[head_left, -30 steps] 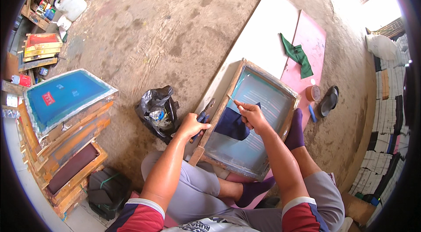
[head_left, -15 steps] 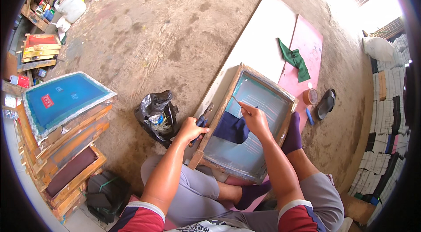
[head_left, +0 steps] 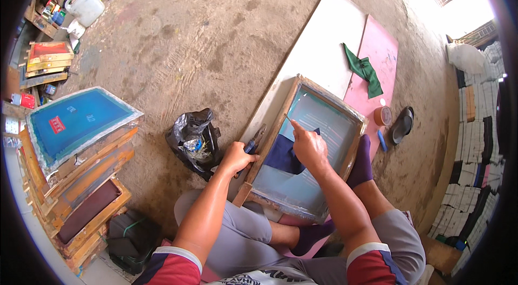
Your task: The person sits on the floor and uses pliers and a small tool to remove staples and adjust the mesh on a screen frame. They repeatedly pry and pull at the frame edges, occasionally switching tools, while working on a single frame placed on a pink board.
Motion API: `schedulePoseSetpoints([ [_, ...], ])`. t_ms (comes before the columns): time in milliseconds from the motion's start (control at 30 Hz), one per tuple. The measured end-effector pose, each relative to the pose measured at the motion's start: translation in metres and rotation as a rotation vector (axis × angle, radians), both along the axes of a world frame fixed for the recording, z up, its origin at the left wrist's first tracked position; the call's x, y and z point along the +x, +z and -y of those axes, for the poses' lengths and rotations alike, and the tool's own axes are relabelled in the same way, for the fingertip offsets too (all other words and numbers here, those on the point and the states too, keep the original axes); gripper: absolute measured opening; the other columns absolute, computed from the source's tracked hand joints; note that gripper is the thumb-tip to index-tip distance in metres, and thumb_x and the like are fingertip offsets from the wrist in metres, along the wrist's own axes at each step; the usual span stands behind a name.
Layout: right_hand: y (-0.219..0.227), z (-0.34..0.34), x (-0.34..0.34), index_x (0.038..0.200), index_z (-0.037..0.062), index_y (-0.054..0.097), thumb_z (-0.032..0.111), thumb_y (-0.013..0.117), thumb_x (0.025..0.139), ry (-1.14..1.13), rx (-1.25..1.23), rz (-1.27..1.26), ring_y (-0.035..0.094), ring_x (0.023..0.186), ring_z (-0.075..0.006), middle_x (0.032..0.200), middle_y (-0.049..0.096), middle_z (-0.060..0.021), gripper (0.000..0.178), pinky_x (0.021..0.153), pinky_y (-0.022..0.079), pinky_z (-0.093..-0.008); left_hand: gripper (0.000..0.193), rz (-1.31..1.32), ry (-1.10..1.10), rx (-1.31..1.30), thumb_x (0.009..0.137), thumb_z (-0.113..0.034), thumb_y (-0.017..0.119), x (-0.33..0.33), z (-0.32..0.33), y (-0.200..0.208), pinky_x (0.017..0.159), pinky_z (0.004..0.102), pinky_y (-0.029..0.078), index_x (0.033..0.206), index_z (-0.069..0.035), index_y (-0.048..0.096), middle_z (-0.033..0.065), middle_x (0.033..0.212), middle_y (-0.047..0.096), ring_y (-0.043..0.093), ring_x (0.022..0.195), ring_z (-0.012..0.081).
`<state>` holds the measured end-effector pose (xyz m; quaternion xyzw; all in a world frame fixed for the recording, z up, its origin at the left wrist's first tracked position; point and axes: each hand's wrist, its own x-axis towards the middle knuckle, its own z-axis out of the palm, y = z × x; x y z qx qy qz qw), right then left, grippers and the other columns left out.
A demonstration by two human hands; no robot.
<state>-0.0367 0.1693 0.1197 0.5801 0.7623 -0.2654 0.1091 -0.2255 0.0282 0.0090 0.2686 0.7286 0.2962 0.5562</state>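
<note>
A wooden screen-printing frame [head_left: 299, 204] with pale blue mesh lies tilted before me over my crossed legs. My left hand [head_left: 236, 159] is closed at its left rail, thumb on the wood and the other fingers partly hidden. Right beside that hand, a blue-handled tool like pliers [head_left: 253, 141] lies on the board. My right hand [head_left: 309, 147] is closed over the mesh, pinching a thin slender tool [head_left: 287, 117] whose kind I cannot make out. Under this hand a dark navy cloth [head_left: 281, 156] rests on the mesh.
Beneath the frame run a white board [head_left: 318, 42] and a pink board [head_left: 382, 47] bearing a green cloth [head_left: 368, 73]. A black plastic bag [head_left: 191, 136] stands left. Stacked frames [head_left: 81, 123] fill the left side. A brown tape roll [head_left: 382, 116] and sandals [head_left: 402, 126] lie right.
My right hand has turned and shifted slightly down and left, so its back now shows and it hides more of the thin tool. My left hand stays at the frame's rail.
</note>
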Motion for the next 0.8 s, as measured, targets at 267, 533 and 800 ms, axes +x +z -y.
schedulePoseSetpoints([
  [267,-0.029,-0.007,0.020,0.141,0.0197,0.066,0.024,0.058,0.105,-0.045,-0.078,-0.279,0.071,0.107,-0.0426,0.113,0.073,-0.0279,0.038,0.092,0.054,-0.0453,0.022,0.075,0.010,-0.019,0.080,-0.013,0.087,0.000,-0.001,-0.002,0.053,0.0345,0.052,0.086,0.002,0.071,0.0079,0.064,0.069,0.068,0.054,0.0165],
  [533,-0.055,-0.033,0.042,0.144,0.0094,0.063,0.027,0.056,0.109,-0.226,-0.451,-0.603,0.059,0.063,-0.0107,0.074,0.064,-0.0010,0.040,0.056,0.048,-0.0317,0.022,0.123,0.048,-0.020,0.080,-0.012,0.087,-0.001,0.000,-0.002,0.053,0.0326,0.052,0.090,0.001,0.073,0.0074,0.068,0.070,0.067,0.056,0.0156],
  [800,-0.125,-0.050,0.060,0.151,0.0172,0.058,0.028,0.058,0.109,-0.053,-0.251,-0.808,0.040,0.050,-0.0082,0.071,0.052,-0.0003,0.043,0.044,0.033,-0.0272,0.021,0.144,0.067,-0.036,0.080,-0.010,0.088,0.001,-0.005,0.017,0.053,0.0315,0.052,0.090,0.000,0.073,0.0071,0.070,0.070,0.065,0.056,0.0143],
])
